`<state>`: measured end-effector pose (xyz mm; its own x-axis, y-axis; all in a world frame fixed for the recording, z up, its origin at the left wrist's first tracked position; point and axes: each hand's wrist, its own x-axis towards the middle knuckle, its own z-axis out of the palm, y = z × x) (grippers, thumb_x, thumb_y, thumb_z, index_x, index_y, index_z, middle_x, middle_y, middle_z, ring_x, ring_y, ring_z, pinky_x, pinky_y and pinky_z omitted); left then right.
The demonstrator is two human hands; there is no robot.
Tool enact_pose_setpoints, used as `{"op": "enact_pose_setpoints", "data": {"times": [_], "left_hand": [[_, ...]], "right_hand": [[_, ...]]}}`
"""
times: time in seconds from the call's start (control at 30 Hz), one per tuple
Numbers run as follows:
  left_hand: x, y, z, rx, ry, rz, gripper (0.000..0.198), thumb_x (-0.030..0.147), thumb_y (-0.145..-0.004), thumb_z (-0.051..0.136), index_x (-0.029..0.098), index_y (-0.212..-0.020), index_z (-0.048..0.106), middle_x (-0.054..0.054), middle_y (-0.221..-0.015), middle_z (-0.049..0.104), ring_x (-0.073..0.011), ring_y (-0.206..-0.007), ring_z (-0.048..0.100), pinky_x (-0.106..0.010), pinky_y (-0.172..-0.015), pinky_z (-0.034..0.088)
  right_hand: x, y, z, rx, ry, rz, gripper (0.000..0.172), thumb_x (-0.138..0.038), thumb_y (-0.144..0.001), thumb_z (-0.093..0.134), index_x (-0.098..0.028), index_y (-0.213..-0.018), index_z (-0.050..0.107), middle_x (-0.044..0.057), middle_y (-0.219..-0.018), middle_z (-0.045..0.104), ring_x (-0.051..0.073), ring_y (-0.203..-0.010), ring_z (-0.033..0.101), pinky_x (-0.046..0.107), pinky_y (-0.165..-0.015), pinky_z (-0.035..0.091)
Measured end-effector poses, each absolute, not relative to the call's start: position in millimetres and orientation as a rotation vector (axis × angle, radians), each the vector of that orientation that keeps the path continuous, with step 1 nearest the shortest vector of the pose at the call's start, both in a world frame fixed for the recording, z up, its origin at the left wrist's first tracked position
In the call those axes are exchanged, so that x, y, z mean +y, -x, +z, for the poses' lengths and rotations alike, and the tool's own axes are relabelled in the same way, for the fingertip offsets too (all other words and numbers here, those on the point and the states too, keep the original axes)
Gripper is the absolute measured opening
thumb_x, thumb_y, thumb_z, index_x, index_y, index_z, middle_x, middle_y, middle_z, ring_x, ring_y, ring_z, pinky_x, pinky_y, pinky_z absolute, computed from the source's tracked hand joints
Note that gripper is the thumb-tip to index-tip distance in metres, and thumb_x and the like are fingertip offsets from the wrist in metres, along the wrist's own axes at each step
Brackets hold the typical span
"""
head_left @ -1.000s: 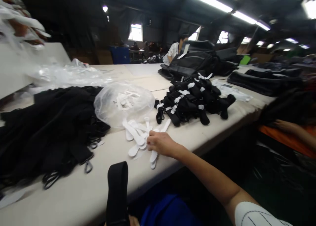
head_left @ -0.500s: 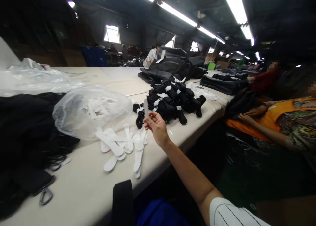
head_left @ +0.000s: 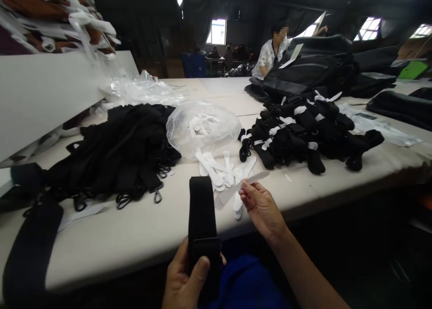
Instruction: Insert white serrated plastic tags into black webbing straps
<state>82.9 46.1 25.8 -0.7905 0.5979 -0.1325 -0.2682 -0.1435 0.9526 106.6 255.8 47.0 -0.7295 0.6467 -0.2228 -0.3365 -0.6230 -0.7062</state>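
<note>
My left hand [head_left: 187, 273] is wrapped round a folded black webbing strap [head_left: 202, 205] with a black slider buckle, held upright at the table's front edge. Pinched between the thumb and fingers of my right hand [head_left: 263, 207] is a white serrated strip [head_left: 232, 194], tilted, to the right of the strap. Behind it lies a loose heap of similar white strips [head_left: 211, 169]. A clear plastic bag [head_left: 178, 129] holding more strips rests just beyond. To the right is a pile of bundled black straps [head_left: 290, 142] with white strips around them.
Loose black straps with metal hooks [head_left: 118, 151] are heaped on the left of the cream-covered table [head_left: 128, 237]. Black bags [head_left: 313, 70] are stacked at the back right. A person [head_left: 270, 54] stands behind the table. Brown and white pieces [head_left: 60, 16] are piled upper left.
The view has swung left. My right hand has drawn the white strip back nearer to me, and it now tilts sideways. My left hand and the strap's buckle have come into view.
</note>
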Motion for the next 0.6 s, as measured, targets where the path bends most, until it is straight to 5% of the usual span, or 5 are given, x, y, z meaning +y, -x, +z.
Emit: {"op": "enact_pose_setpoints", "data": {"times": [0.1,0.23,0.37,0.47,0.6], "left_hand": [[54,-83,31,1.473,-0.474,1.953,0.039,0.05,-0.082,0.069,0.015,-0.099,0.069,-0.008,-0.08,0.071,-0.0189,-0.073,0.063,-0.026,-0.069,0.048],[63,-79,31,1.356,-0.502,1.9,0.035,0.041,-0.084,0.07,0.015,-0.106,0.062,-0.006,-0.084,0.069,-0.0176,-0.076,0.063,-0.025,-0.07,0.049],[64,-75,25,1.264,-0.379,1.916,0.049,0.036,-0.084,0.072,0.02,-0.122,0.045,-0.006,-0.092,0.07,-0.0177,-0.075,0.066,-0.027,-0.071,0.051],[55,-77,26,1.351,-0.371,1.916,0.056,0.037,-0.082,0.073,0.021,-0.127,0.043,-0.006,-0.09,0.071,-0.0192,-0.074,0.067,-0.029,-0.072,0.053],[37,-89,36,1.699,-0.375,1.923,0.045,0.048,-0.071,0.079,0.019,-0.104,0.067,-0.008,-0.086,0.074,-0.026,-0.079,0.069,-0.032,-0.075,0.055]], "right_hand": [[232,-111,42,-1.022,0.606,2.427,0.024,-0.026,-0.069,0.086,-0.013,-0.08,0.069,0.0,-0.074,0.066,0.008,-0.067,0.064,0.014,-0.06,0.054],[202,-123,37,-1.13,0.524,2.66,0.028,-0.037,-0.074,0.081,-0.015,-0.076,0.063,-0.003,-0.057,0.056,0.007,-0.044,0.049,0.016,-0.038,0.041],[194,-129,29,-1.181,0.547,2.668,0.028,-0.039,-0.075,0.078,-0.017,-0.082,0.063,-0.002,-0.06,0.057,0.01,-0.047,0.049,0.019,-0.037,0.039],[201,-125,16,-1.364,0.564,2.437,0.026,-0.039,-0.08,0.074,-0.015,-0.081,0.064,0.002,-0.067,0.062,0.013,-0.056,0.055,0.024,-0.049,0.048],[210,-119,9,-1.618,0.712,1.74,0.02,-0.036,-0.077,0.076,-0.018,-0.076,0.065,0.002,-0.067,0.064,0.016,-0.062,0.06,0.028,-0.061,0.049]]}}
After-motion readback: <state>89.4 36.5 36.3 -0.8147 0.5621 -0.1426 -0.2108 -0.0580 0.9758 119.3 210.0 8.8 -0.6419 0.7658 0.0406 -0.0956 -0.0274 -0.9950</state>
